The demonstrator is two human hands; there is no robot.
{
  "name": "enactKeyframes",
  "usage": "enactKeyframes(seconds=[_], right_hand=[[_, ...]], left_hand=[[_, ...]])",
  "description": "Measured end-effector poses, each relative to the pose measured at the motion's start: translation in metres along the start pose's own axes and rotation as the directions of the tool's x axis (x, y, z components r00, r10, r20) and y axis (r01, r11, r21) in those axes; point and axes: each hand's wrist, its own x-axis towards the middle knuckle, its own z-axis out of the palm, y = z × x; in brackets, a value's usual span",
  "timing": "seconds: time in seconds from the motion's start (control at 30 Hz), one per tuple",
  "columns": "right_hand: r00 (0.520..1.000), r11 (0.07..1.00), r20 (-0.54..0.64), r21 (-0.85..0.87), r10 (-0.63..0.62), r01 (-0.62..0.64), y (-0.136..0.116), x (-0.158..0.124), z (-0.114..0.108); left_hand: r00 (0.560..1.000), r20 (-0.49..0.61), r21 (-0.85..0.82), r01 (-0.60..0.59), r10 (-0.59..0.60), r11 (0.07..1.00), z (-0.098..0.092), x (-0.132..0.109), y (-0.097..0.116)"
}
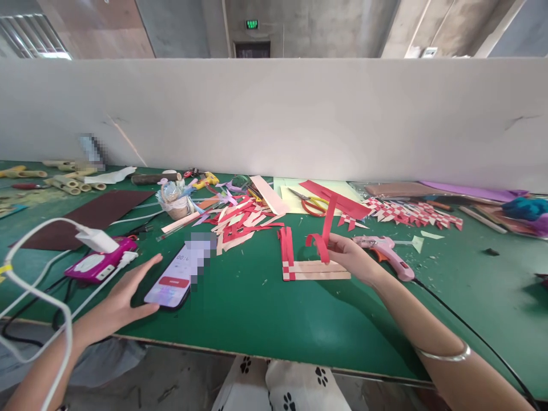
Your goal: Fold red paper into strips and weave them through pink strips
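My left hand (128,294) lies with thumb and fingers spread beside a phone (173,277) with a lit screen, and nothing is in its grasp. Between the fingers of my right hand (345,257) are red paper strips (327,228), one upright and one curling to the left. Below them on the green table lies a partly woven piece (317,270): pale strips run sideways and red strips run away from me, with a small checkered corner at its left. A pink glue gun (391,257) lies just right of my right hand.
Loose red and pale strips (240,222) are heaped mid-table. Scissors (314,204) rest on pale yellow sheets (291,200). Checkered woven pieces (411,212) lie behind the glue gun. A magenta power strip (103,262) with white cables is at left. A grey partition (274,120) borders the table's back.
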Motion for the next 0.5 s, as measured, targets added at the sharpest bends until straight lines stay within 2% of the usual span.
enactKeyframes(seconds=[0.17, 0.3, 0.4, 0.5], right_hand=[[1.000, 0.999, 0.000, 0.041, -0.025, 0.025, 0.001, -0.001, -0.003], [0.998, 0.995, -0.025, 0.074, -0.064, 0.065, 0.002, -0.001, -0.006], [0.997, 0.995, -0.044, 0.077, -0.063, 0.066, 0.002, -0.001, -0.006], [0.998, 0.996, -0.038, 0.070, -0.048, 0.051, 0.004, -0.001, -0.003]], left_hand=[[0.998, 0.005, 0.070, 0.062, -0.062, 0.996, 0.007, 0.000, 0.004], [0.998, -0.059, 0.196, 0.016, -0.004, 0.980, 0.004, 0.015, 0.008], [0.974, -0.191, 0.267, -0.066, 0.120, 0.961, 0.003, 0.024, 0.037], [0.898, -0.291, 0.191, -0.285, 0.332, 0.939, 0.010, 0.032, 0.092]])
